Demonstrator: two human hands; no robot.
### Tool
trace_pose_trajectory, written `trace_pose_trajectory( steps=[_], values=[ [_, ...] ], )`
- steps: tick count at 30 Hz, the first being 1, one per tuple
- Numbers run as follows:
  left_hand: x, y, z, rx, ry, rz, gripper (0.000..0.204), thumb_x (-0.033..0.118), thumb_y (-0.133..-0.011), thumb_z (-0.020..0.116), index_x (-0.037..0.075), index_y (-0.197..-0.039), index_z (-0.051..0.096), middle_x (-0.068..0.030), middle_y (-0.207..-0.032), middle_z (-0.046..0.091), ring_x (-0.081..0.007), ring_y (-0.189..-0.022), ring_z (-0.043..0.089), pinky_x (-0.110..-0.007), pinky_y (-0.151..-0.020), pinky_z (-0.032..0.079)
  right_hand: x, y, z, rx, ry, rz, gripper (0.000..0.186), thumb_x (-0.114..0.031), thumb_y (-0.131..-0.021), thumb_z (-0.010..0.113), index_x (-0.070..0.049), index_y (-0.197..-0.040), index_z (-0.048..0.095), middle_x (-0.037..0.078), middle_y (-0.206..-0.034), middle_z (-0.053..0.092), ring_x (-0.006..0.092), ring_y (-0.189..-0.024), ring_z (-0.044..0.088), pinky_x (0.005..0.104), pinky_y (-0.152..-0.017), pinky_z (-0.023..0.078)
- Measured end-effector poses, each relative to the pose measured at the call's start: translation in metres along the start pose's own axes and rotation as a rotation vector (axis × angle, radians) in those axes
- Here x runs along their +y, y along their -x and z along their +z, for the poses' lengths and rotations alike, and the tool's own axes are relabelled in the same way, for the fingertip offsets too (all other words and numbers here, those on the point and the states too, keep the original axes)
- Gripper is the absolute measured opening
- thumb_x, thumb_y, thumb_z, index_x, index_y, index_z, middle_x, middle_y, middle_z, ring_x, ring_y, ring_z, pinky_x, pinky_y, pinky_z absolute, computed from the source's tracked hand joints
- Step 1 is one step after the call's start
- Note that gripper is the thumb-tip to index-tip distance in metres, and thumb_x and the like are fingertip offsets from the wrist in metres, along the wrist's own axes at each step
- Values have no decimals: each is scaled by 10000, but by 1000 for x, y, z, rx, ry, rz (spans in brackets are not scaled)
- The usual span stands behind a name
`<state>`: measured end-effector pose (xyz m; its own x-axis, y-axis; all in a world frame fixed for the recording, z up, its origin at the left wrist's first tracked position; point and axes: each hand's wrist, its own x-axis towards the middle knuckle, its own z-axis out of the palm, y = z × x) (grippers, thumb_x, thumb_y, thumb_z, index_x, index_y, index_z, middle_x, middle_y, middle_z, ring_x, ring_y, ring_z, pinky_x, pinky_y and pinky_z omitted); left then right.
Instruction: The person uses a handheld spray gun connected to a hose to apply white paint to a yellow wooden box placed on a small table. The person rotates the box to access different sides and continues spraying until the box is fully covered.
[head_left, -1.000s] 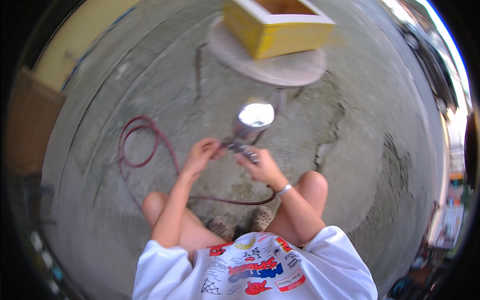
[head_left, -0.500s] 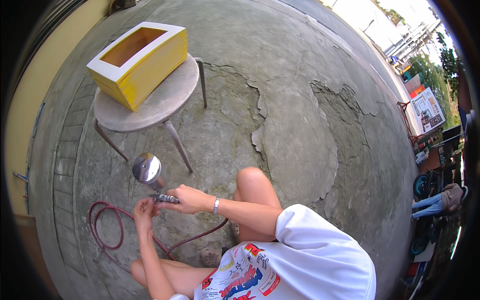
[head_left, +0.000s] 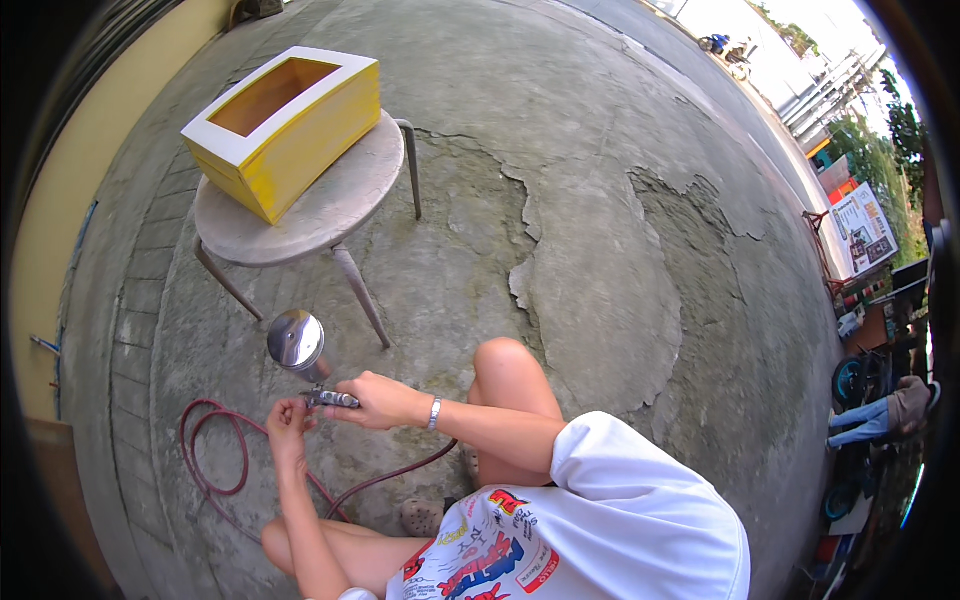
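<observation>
My right hand (head_left: 382, 400) is wrapped round the grip of a metal spray gun (head_left: 336, 398). On top of the gun sits a shiny, round, lidded paint cup (head_left: 298, 342). My left hand (head_left: 288, 420) has its fingers pinched at the nozzle end of the gun; the exact part between the fingertips is too small to make out. A dark red air hose (head_left: 402, 468) runs below my right forearm and loops on the ground at the left. Beyond the gun, a yellow box (head_left: 315, 148) with a white top and rectangular opening rests on a round stool (head_left: 228, 230).
The stool's metal legs (head_left: 362, 295) stand just beyond the paint cup. Cracked, uneven concrete (head_left: 600, 300) spreads ahead and right. A pale yellow wall (head_left: 95, 130) bounds the left. At the far right are a signboard (head_left: 864, 230) and a person (head_left: 885, 410) near a wheeled vehicle.
The whole view has shifted slightly, so the stool and box appear a little lower and further right. A motorbike shows on the far road. Both hands stay at the spray gun.
</observation>
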<state>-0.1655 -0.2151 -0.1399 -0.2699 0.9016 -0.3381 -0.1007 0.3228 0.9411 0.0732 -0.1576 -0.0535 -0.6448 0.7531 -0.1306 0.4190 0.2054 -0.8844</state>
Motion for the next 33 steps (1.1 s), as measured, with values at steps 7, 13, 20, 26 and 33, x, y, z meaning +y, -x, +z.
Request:
trace_pose_trajectory(
  steps=[7,13,20,26,33],
  values=[
    [4,-2,-11,170,-48,92,374,332,-1132,450,86,-853,489,-3,-737,543,-122,-662,597,-291,-579,474,1,-2,-5,75,25,-32,500,-454,-997,662,38,-912,681,257,-643,635,448,-637,653,512,-629,516],
    [4,5,-12,113,-325,133,372,304,-1114,501,57,-840,539,-6,-664,534,-99,-594,527,-282,-566,448,1,-5,-2,75,66,-6,494,-472,-980,672,20,-931,692,268,-694,658,471,-697,666,530,-670,534],
    [-7,-2,-1,86,-257,208,305,252,-1080,578,46,-854,582,-4,-643,552,-90,-590,536,-287,-561,424,4,-2,1,122,94,-85,444,-405,-986,692,23,-873,660,273,-665,624,473,-646,638,512,-616,507],
    [21,8,4,80,-332,208,361,298,-1056,625,39,-806,597,-6,-627,581,-81,-594,525,-282,-560,401,-6,0,-6,96,71,-13,438,-417,-968,706,2,-843,673,271,-699,651,485,-695,652,523,-644,515],
    [29,11,5,56,-441,205,331,271,-1032,656,9,-833,622,-21,-650,617,-75,-606,543,-276,-572,417,-7,5,-4,136,50,-45,443,-385,-976,715,20,-813,641,261,-632,597,472,-593,585,495,-570,464]
  ],
)
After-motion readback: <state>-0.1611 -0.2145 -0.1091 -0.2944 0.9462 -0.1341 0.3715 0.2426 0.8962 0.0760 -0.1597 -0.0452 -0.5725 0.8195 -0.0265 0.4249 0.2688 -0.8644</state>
